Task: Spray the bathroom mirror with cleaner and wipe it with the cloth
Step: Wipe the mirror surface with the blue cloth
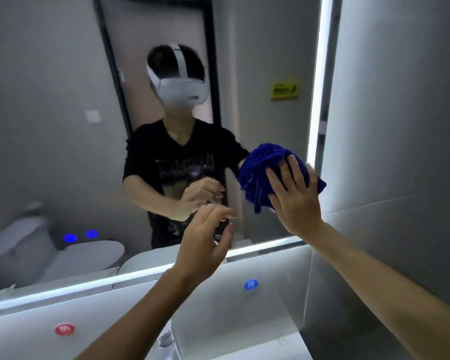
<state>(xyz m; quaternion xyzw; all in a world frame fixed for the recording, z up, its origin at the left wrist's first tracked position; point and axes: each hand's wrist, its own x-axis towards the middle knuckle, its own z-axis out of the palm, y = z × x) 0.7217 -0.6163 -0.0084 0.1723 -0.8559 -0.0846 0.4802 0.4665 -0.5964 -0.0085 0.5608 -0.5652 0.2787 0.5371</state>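
The bathroom mirror (63, 126) fills most of the view, edged by a lit strip along its bottom and right side. Below it runs a grey wall panel (244, 320) bearing a red round sticker (65, 329) and a blue round sticker (251, 284). The right hand (294, 196) presses a bunched blue cloth (265, 172) flat against the glass near the lower right corner, fingers straight and spread over the wad. The left hand (205, 242) hovers in front of the mirror's bottom edge, fingers loosely curled and apart, holding nothing. No spray bottle is identifiable.

Risk assessment: the cloth is held by palm pressure alone, not gripped; a lapse in pressure would likely let it drop. Being wadded, it probably contacts little glass, so streaks or missed areas are likely.
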